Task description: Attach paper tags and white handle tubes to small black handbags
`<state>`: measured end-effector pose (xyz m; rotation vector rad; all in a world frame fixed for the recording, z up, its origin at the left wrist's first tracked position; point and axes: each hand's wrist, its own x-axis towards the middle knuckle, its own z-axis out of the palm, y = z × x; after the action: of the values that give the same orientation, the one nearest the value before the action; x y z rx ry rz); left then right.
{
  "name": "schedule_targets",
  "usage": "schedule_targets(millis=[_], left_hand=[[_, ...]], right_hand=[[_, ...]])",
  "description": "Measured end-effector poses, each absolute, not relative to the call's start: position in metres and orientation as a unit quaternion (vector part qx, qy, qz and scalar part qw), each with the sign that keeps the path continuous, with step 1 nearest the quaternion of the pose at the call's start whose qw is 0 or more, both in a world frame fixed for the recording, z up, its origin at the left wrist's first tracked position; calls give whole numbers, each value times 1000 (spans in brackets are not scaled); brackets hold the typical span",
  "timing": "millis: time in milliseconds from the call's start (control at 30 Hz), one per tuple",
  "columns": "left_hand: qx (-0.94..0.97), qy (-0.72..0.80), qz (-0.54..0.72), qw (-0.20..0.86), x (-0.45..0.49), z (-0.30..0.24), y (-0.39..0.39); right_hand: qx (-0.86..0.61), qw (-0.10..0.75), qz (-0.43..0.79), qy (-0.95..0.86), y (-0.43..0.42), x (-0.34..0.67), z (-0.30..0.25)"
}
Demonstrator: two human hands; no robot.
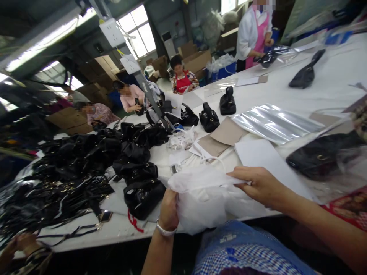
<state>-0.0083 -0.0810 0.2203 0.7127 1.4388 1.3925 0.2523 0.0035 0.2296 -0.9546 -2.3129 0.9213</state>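
Observation:
My left hand (pixel 168 211), with a band on the wrist, is closed on the left edge of a thin white bag (pixel 202 208). The fingertips of my right hand (pixel 258 187) pinch the bag's upper right edge, so it hangs between both hands at the table's near edge. The bag is crumpled and partly see-through; whether anything lies inside I cannot tell. Just left of my left hand sits a black handbag (pixel 145 196) with a red ribbon (pixel 134 221) beneath it. Beyond my right hand lies a stack of white paper (pixel 263 162).
Piled black handbags (pixel 86 152) and straps (pixel 65 198) cover the table's left side. Grey-brown cardboard (pixel 226 133), a silvery sheet (pixel 278 122) and a black bag (pixel 323 154) lie ahead and right. Co-workers stand or sit around; another person's hands (pixel 24 244) are at lower left.

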Motion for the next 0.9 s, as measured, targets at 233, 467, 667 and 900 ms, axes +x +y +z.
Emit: schedule_targets(millis=[233, 467, 667, 900], left_hand=[[617, 621, 446, 185, -12, 226, -86], [783, 508, 8, 359, 39, 191, -94], [699, 447, 49, 556, 21, 220, -108], [659, 612, 138, 415, 31, 176, -108]], right_hand=[[-475, 259, 354, -763, -26, 248, 201], [-577, 284, 290, -709, -49, 263, 189], [-613, 300, 288, -672, -55, 272, 188], [-571, 308, 315, -693, -56, 268, 190]])
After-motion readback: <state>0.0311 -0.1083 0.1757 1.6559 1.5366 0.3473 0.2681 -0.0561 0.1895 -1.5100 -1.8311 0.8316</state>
